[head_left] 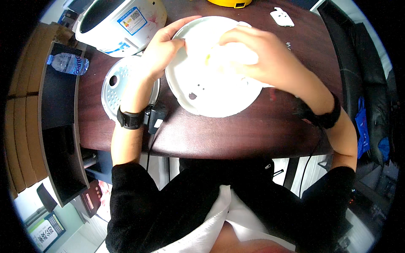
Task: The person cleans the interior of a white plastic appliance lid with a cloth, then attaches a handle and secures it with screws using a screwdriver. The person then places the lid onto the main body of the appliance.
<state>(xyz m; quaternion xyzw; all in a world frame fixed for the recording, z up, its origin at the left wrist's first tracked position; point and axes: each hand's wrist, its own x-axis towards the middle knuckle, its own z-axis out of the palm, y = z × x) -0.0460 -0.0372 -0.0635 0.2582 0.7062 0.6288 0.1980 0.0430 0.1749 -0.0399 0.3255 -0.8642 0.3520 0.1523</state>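
Observation:
A round white lid (181,90) with a raised rim lies tilted above the dark wooden table. My left hand (162,52) grips its left rim, the thumb over the inner face and the fingers at the outer edge. My right hand (263,52) is curled over the lid's upper right part, closed on a white wad (236,57) that looks like tissue. Glare washes out the wad's edges. A dark oval opening and a few small dark holes show near the lid's lower edge. Under my left forearm sits a pale round perforated plate (110,90).
A white rice cooker body (145,29) stands at the upper left. A water bottle (69,63) rests on the dark shelf (59,105). A yellow object (228,3) and a small white plastic piece (282,17) lie at the table's far side. Cables hang past its front edge.

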